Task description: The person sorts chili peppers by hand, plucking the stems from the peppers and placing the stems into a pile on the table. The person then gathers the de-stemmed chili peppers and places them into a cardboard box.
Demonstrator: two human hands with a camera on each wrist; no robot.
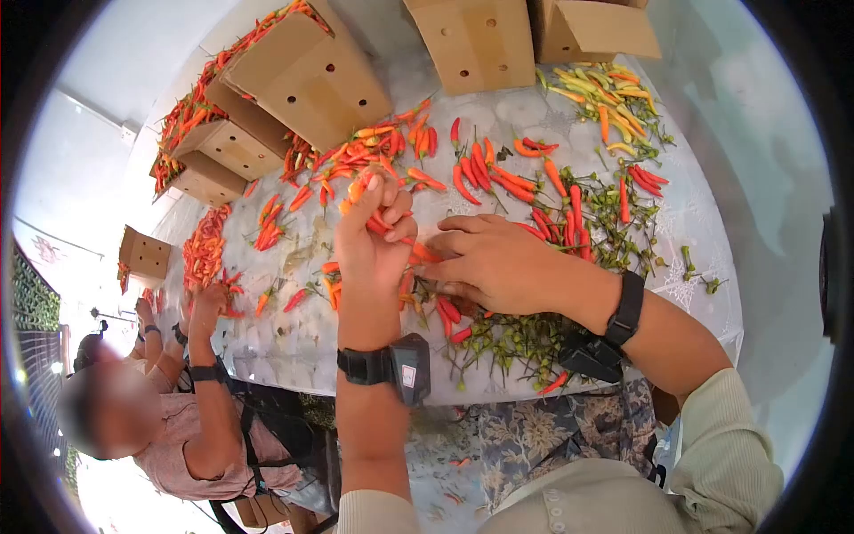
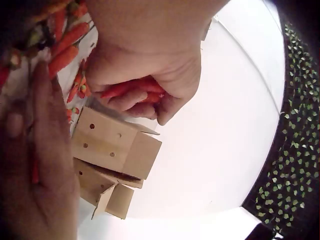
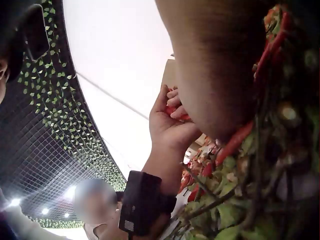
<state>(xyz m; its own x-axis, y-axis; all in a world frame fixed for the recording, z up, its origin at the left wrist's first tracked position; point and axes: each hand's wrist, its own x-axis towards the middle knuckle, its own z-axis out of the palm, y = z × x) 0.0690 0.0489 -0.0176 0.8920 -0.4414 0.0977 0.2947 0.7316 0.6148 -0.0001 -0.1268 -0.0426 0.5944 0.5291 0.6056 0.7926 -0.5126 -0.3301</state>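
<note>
My left hand [image 1: 378,231] is raised over the table with its palm turned up. Its fingers curl round several red and orange chili peppers [image 2: 135,89], which show between fingers and thumb in the left wrist view. Just beside it, my right hand [image 1: 503,262] reaches in low, back upward, its fingertips right at an orange-red chili pepper [image 1: 425,253]. I cannot tell whether the right fingers pinch it. Loose red chili peppers [image 1: 480,169] lie beyond the hands. A pile of green chili stems [image 1: 511,343] spreads below the right hand.
More green stems [image 1: 627,227] lie to the right, with yellow chili peppers [image 1: 614,93] at the back right. Cardboard boxes [image 1: 307,76] line the table's back, one heaped with red chili peppers [image 1: 191,107]. At left, another person [image 1: 205,392] works at a red chili pile [image 1: 205,245].
</note>
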